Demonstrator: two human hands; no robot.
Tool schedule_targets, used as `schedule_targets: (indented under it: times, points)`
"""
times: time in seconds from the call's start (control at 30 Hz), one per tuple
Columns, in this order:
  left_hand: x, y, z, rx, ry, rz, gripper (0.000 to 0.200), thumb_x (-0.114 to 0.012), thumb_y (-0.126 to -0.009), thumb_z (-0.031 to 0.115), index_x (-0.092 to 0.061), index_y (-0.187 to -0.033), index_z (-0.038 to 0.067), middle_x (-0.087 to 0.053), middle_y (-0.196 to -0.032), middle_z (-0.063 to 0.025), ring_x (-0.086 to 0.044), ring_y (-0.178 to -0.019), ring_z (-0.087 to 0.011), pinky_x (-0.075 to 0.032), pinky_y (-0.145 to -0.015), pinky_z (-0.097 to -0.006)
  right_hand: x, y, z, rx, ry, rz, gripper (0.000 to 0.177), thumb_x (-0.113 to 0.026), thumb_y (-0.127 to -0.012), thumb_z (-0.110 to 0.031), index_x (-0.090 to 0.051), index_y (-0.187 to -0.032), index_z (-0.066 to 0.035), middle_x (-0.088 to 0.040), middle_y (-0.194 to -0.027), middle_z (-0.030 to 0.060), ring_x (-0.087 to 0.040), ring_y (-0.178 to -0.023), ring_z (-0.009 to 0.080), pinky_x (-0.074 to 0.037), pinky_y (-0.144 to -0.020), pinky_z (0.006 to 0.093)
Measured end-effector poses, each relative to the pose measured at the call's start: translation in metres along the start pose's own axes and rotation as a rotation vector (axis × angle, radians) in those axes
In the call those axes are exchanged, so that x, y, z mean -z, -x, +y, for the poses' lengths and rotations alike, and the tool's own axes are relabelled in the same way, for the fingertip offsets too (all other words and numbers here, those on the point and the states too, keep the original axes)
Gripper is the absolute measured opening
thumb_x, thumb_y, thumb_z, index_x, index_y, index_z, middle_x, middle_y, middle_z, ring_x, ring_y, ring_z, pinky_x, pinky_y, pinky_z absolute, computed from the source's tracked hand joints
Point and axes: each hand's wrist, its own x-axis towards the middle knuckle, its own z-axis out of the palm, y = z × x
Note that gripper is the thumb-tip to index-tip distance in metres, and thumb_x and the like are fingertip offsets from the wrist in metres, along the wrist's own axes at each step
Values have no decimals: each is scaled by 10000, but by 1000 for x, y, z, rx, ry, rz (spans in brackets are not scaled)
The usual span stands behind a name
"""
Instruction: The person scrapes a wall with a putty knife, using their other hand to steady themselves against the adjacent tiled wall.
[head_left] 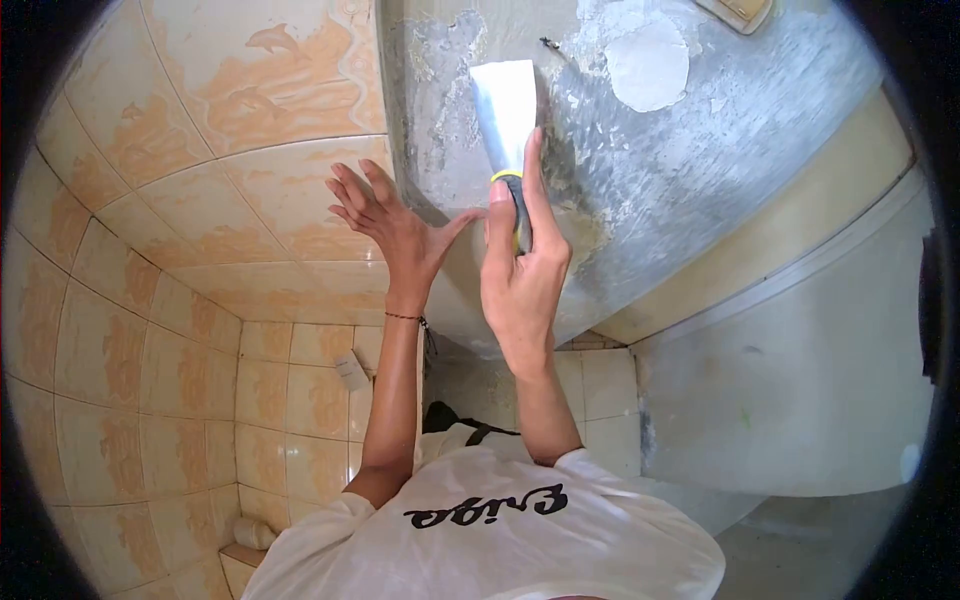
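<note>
2 bare hands are in view, both extended from the sleeves of a white shirt (590,530) bearing dark lettering.

Right hand (530,285): grasping a scraper (511,120) by its dark handle. The thumb lies along the handle; the index finger is extended, with its tip on the edge of the blade. The scraper bears a yellow ring where blade meets handle. The blade is broad, bright with glare, and directed away from the person. It is positioned over a grey surface (660,190); contact between blade and surface cannot be confirmed from this view.

Left hand (397,222): released, holding nothing visible. Fingers are spread and partly curled, in front of the patterned tiles (290,75); the thumb points toward the right hand, its tip just beside it. 1 dark bracelet (404,316) is worn at the wrist.

Condition of the grey surface: mottled and uneven, with pale flecks and rough areas. 1 rounded white patch (647,65) is noted to the right of the blade. 1 small dark item (549,44) appears between blade and patch; its nature is not identifiable. 1 tan object (738,12), partly cut off, is at the upper edge. A smooth grey panel (790,350) stands at the right.
</note>
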Motion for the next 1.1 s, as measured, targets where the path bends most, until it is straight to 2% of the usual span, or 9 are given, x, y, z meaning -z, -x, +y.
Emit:
schedule_targets:
  times: [0.23, 0.27, 0.37, 0.47, 0.7, 0.9, 1.0, 1.07, 1.1]
  points:
    - [1, 3, 0, -6, 5, 0, 1601, -885, -530, 731, 58, -1652, 86, 119, -1686, -261, 126, -1551, -472, 70, -1199, -667, 8, -2, 2, 135, 96, 21, 494, -529, -1069, -112, -428, -1533, 27, -544, -1492, 243, -641, -1031, 165, -533, -783, 292]
    - [0, 2, 0, -24, 13, 11, 1597, -881, -533, 738, 55, -1652, 88, 116, -1687, -261, 128, -1551, -470, 72, -1198, -668, 9, -3, 5, 150, 136, 30, 492, -530, -1069, -121, -437, -1532, 17, -559, -1477, 244, -636, -911, 141, -525, -741, 286]
    - [0, 4, 0, 12, 9, -8, 1595, -878, -535, 744, 53, -1652, 89, 108, -1689, -259, 125, -1552, -470, 69, -1198, -669, 8, -3, -3, 70, 99, 16, 494, -535, -1067, -127, -444, -1537, -9, -602, -1438, 220, -559, -761, 98, -499, -675, 276]
    - [0, 3, -1, -8, -2, -7, 1598, -879, -533, 742, 58, -1652, 90, 107, -1689, -259, 119, -1553, -471, 66, -1197, -671, 11, 2, 2, 78, 128, 27, 493, -538, -1065, -125, -450, -1541, -32, -643, -1394, 178, -471, -695, 68, -469, -626, 268]
    - [1, 4, -1, 7, 7, -19, 1605, -877, -525, 747, 58, -1652, 89, 116, -1688, -260, 125, -1554, -467, 70, -1199, -667, 2, 3, 20, 166, 68, 76, 503, -542, -1068, -137, -440, -1551, -43, -662, -1349, 158, -465, -693, 59, -459, -609, 256]
    - [-2, 5, -3, -3, -13, -8, 1615, -872, -518, 760, 60, -1651, 86, 122, -1687, -258, 129, -1553, -466, 66, -1201, -667, 8, -3, 12, 42, -16, 19, 504, -544, -1071, -139, -439, -1554, -43, -665, -1332, 129, -443, -686, 58, -444, -592, 246]
    - [-1, 0, -2, -16, -9, 8, 1609, -866, -523, 766, 53, -1652, 82, 120, -1686, -258, 125, -1552, -468, 68, -1201, -665, 8, -4, 8, 55, 27, 17, 499, -539, -1071, -138, -440, -1549, -34, -661, -1359, 171, -550, -760, 92, -488, -661, 268]
    - [-1, 3, -2, -12, -11, 1, 1605, -864, -526, 769, 47, -1652, 78, 112, -1686, -262, 117, -1552, -471, 67, -1200, -666, 7, -5, 3, 167, 145, 67, 493, -536, -1068, -134, -446, -1536, -8, -612, -1427, 218, -683, -1036, 195, -530, -842, 316]
    - [-1, 5, -1, -9, -9, -3, 1605, -864, -526, 769, 47, -1652, 78, 112, -1686, -262, 117, -1552, -471, 67, -1200, -666, 9, -4, -1, 163, 149, 66, 493, -536, -1068, -134, -446, -1536, -8, -612, -1427, 218, -683, -1036, 195, -530, -842, 316]
